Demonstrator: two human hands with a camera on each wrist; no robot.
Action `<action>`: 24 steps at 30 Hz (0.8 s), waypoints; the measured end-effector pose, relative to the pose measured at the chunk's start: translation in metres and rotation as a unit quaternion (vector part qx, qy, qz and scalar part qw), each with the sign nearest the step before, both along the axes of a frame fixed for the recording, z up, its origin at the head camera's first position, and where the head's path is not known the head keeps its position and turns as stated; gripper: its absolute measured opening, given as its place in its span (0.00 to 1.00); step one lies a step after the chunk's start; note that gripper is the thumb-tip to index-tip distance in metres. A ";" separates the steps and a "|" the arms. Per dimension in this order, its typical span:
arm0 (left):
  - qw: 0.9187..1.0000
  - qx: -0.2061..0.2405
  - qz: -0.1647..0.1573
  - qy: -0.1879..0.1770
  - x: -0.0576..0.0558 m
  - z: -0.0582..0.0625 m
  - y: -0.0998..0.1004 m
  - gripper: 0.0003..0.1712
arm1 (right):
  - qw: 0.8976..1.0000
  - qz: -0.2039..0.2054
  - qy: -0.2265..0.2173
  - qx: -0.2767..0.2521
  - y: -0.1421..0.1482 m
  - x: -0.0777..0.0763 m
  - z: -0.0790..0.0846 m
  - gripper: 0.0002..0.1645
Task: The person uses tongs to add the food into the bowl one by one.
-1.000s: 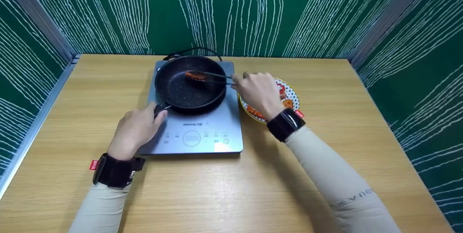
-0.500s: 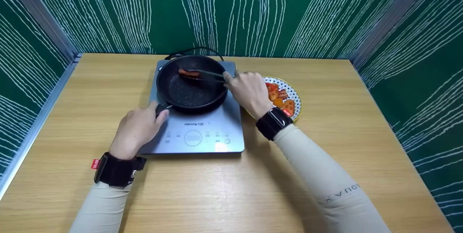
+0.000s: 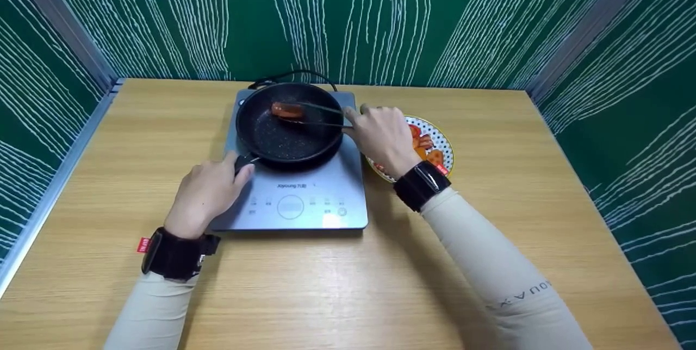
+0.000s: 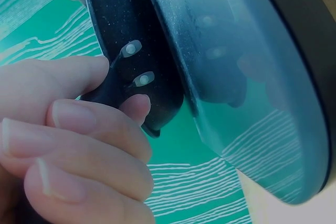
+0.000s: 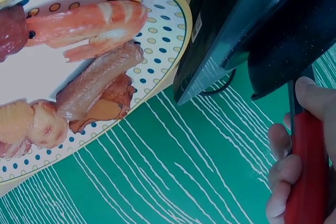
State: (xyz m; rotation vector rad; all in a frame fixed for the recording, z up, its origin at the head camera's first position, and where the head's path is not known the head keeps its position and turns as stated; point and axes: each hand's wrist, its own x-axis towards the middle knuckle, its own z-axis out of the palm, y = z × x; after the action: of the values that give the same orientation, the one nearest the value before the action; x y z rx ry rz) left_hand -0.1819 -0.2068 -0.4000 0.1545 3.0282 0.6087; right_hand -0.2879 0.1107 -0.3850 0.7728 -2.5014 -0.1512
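Food [image 3: 287,110]: within pan [image 3: 280,144], apart from rim [image 3: 237,123]. Tongs [image 5: 310,169]: over pan's right rim, right hand [image 3: 381,137] grasping. Handle [image 3: 244,162]: left hand [image 3: 209,191] grasping.

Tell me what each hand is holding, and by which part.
The left hand grips the black pan by its handle; the right hand holds the tongs by their red grip.

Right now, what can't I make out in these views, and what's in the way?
- Food in the pan: both wrist views, hidden by the pan's wall.
- Plate: head view, partly covered by the right hand; right wrist view, cut off by the left edge.
- Pan handle: head view, mostly covered by the left hand.
- Tongs: right wrist view, red end cut off by the bottom edge.
- Cooker symbols: head view, too small to read.
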 end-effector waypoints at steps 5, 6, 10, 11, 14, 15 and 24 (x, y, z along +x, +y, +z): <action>1.000 -0.002 0.000 0.000 0.000 -0.001 0.000 0.25 | 1.000 -0.013 -0.007 -0.004 0.003 0.001 0.003 0.24; 1.000 -0.002 -0.001 0.000 0.000 -0.001 0.000 0.25 | 1.000 -0.017 -0.009 -0.002 0.003 0.001 0.004 0.24; 1.000 -0.004 0.000 0.001 -0.001 -0.001 -0.001 0.25 | 0.999 -0.031 -0.014 0.012 0.005 0.001 0.006 0.25; 1.000 -0.004 0.000 0.002 -0.001 -0.001 -0.001 0.25 | 0.999 -0.033 -0.015 0.012 0.006 0.001 0.006 0.25; 1.000 -0.006 -0.001 0.012 -0.001 -0.001 -0.002 0.25 | 0.999 -0.033 -0.019 0.010 0.008 0.001 0.007 0.24; 1.000 -0.007 -0.002 0.016 -0.001 -0.001 -0.002 0.25 | 0.999 -0.033 -0.019 0.010 0.009 0.001 0.007 0.23; 1.000 -0.007 0.002 0.006 -0.001 -0.002 -0.001 0.25 | 0.999 -0.019 -0.033 -0.009 0.022 0.005 0.010 0.24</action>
State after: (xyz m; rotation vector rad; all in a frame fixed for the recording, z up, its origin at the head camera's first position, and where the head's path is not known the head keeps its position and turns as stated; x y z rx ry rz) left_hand -0.1834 -0.2076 -0.4019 0.1532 3.0446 0.5899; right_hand -0.2831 0.1324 -0.3747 0.7353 -2.5763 -0.1182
